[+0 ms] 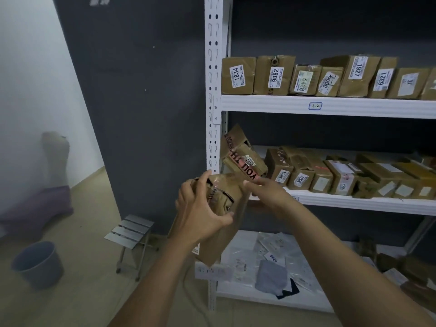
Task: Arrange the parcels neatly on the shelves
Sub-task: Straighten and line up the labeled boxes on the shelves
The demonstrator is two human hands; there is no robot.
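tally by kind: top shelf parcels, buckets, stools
top-shelf parcels: 8 in view, the last cut off by the frame edge
bucket: 1
stool: 1
total: 10

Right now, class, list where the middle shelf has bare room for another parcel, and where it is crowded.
Bare: the middle shelf back left corner, between the tilted parcel and parcel 3004. Crowded: the row from 3004 rightwards, and the whole upper shelf.
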